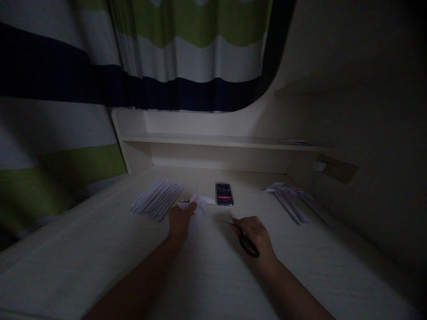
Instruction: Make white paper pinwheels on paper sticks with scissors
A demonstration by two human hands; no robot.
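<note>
My left hand [179, 220] holds a small piece of white paper [197, 202] with folded, spread points, just above the pale desk [207, 275]. My right hand [255, 235] grips black-handled scissors [247, 243]; their blades point left towards the paper, a short gap away. A phone [224, 194] lies flat just beyond both hands.
A row of thin white paper rolls [156, 199] lies to the left of my left hand. More paper rolls with shaped ends [291, 200] lie at the right. A low shelf [220, 141] runs along the back under a striped curtain [187, 53]. A wall socket [325, 166] sits at right.
</note>
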